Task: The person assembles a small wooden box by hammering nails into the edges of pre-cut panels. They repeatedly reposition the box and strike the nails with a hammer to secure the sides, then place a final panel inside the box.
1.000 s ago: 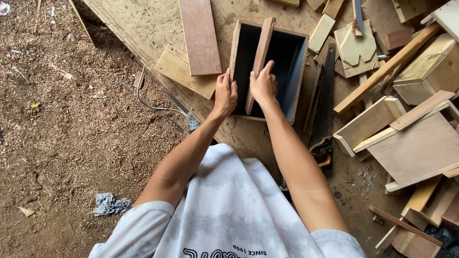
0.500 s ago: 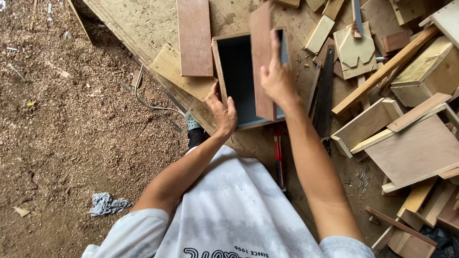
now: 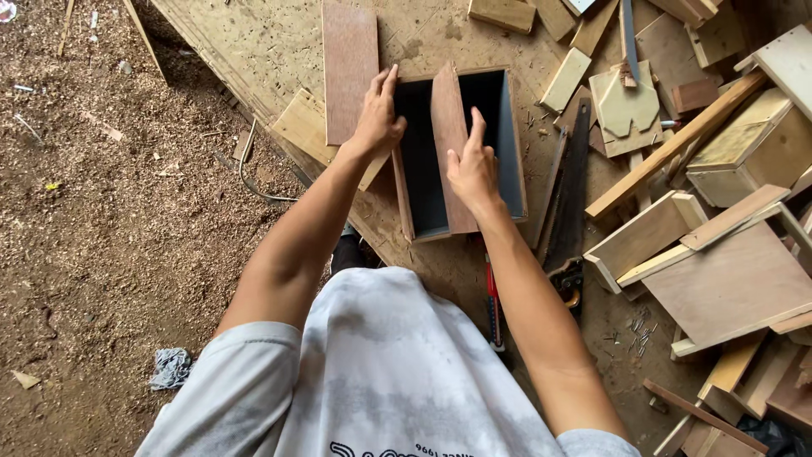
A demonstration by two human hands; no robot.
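Two bare hands at an open-topped brown plywood box with dark inside on the sawdusty board; left hand gripping the box's left wall, fingers curled over its rim; right hand pressing a reddish-brown plywood divider panel standing inside the box, index finger extended; black-bladed handsaw just right of the box

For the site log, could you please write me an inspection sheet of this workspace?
Surface: plywood sheet on the ground, dusty.
Job's things: open wooden box, dark inside; reddish board laid in it.
Clutter: loose plank, handsaw, wood offcuts, scattered nails.
Hands: left hand on the box's left wall; right hand on the board.
Cables: thin wire on the sawdust.
Surroundings: sawdust ground, grey rag.
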